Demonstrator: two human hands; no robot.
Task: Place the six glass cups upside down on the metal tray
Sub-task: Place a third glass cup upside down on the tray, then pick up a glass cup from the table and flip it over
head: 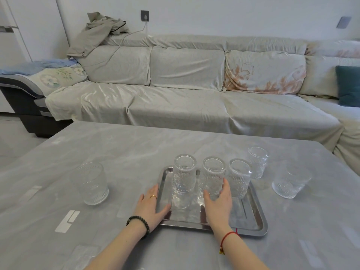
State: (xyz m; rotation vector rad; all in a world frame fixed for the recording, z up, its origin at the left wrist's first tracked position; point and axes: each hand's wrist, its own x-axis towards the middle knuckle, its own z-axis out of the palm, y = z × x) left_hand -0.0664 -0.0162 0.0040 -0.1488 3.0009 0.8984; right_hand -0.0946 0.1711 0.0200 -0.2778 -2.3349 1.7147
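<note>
Right hand (218, 199) wraps the middle cup (211, 176) on the tray (251, 215), left hand (150, 203) lies flat (steadying the rim); next, let go and fetch another.

Covered sofa (185, 90) — white wall (233, 14) behind

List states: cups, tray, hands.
metal tray: flat on table
left tray cup: upside down on tray
middle tray cup: upside down on tray, gripped
right tray cup: upside down on tray
left table cup: upright, off tray
far right cup: upright, off tray
near right cup: upright, off tray
left hand: flat on tray's left edge
right hand: grips middle tray cup
</note>
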